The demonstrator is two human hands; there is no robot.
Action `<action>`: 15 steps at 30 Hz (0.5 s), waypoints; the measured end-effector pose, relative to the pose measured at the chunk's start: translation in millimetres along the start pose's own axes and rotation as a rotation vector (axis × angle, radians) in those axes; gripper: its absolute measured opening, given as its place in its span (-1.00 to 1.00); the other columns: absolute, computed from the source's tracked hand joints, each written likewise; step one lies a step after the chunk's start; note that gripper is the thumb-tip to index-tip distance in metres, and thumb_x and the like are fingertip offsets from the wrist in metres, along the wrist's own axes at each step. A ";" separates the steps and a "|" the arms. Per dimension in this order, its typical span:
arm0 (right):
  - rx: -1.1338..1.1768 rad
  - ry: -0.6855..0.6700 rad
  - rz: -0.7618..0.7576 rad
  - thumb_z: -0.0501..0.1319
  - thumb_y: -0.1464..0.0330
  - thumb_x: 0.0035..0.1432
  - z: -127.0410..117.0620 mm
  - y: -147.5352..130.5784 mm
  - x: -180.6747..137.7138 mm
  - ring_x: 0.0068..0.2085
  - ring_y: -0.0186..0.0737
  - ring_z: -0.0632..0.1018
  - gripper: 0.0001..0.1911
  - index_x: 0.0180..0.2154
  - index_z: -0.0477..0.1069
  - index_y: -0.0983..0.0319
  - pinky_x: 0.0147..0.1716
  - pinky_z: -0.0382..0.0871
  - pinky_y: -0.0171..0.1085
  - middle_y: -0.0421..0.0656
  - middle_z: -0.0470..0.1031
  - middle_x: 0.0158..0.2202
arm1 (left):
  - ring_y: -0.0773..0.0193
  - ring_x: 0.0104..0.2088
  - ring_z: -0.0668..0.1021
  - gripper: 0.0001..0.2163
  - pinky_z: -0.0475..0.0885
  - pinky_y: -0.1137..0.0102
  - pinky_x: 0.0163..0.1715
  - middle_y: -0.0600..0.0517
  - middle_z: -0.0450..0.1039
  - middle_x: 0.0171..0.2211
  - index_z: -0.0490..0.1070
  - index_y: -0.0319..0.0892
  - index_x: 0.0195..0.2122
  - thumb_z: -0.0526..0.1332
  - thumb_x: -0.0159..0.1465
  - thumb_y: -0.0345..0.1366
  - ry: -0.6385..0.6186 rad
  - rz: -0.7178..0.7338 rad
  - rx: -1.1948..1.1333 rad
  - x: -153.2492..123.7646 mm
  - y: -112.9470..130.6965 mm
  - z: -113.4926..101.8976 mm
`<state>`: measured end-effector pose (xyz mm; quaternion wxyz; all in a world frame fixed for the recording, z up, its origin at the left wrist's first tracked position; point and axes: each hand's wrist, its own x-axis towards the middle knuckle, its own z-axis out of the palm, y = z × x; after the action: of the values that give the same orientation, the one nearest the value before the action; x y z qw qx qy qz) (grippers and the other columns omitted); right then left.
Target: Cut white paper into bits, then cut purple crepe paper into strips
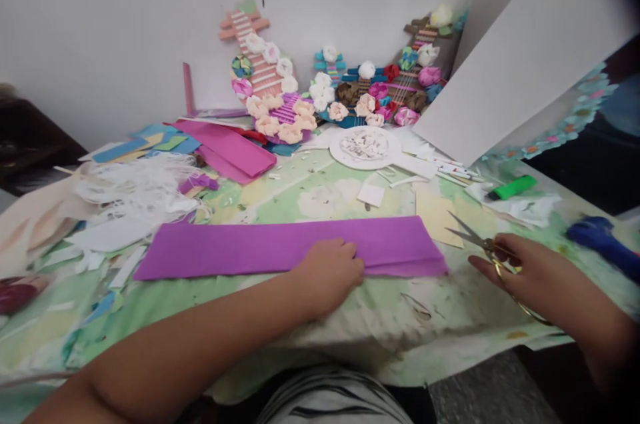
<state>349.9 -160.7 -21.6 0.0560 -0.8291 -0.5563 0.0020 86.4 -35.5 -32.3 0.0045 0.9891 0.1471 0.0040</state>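
A long folded strip of purple crepe paper (260, 247) lies across the table in front of me. My left hand (333, 271) rests on its lower edge near the right end, fingers curled and pressing the paper down. My right hand (525, 271) sits to the right of the strip, closed around the handles of gold scissors (473, 236). The scissor blades are parted and point up-left toward the strip's right end, a little apart from it.
Paper guitars covered in paper flowers (280, 94) lean on the back wall. A white board (525, 57) leans at right. Pink paper (227, 147), white shreds (140, 187), a round white disc (365, 146), a green marker (513, 187), a blue tool (600, 237) and scraps litter the table.
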 end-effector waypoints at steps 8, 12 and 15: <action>0.115 0.022 0.157 0.01 0.03 -0.14 2.4 2.7 -13.8 -0.49 -0.26 0.37 -0.63 -0.45 0.20 0.20 -0.53 0.17 -0.32 -0.16 0.35 -0.49 | 0.29 -0.47 0.35 -0.72 0.22 0.41 -0.52 -0.02 0.32 -0.50 0.34 -0.20 -0.45 -0.11 0.14 -0.20 -0.104 -0.048 -0.137 3.2 -13.1 -14.3; 0.119 0.043 0.122 0.03 0.03 -0.15 -1.5 -8.8 -8.5 -0.50 -0.28 0.35 -0.64 -0.46 0.22 0.20 -0.52 0.16 -0.33 -0.19 0.34 -0.51 | 0.24 -0.33 0.35 -0.64 0.23 0.37 -0.38 -0.05 0.32 -0.36 0.32 -0.20 -0.33 -0.15 0.14 -0.09 -0.028 -0.079 -0.143 16.9 -31.7 -21.7; 0.130 0.079 0.112 0.04 0.05 -0.14 -6.0 -19.8 -3.0 -0.49 -0.31 0.35 -0.65 -0.46 0.23 0.20 -0.52 0.16 -0.34 -0.20 0.34 -0.51 | 0.15 -0.22 0.31 -0.61 0.22 0.30 -0.28 -0.12 0.29 -0.25 0.20 -0.25 -0.15 -0.05 0.08 -0.09 -0.025 -0.163 -0.080 32.2 -42.8 -12.4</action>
<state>330.9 -156.6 -13.9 0.1315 -0.8529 -0.5051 0.0088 104.6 14.9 -20.1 0.0464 0.9729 0.2267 -0.0029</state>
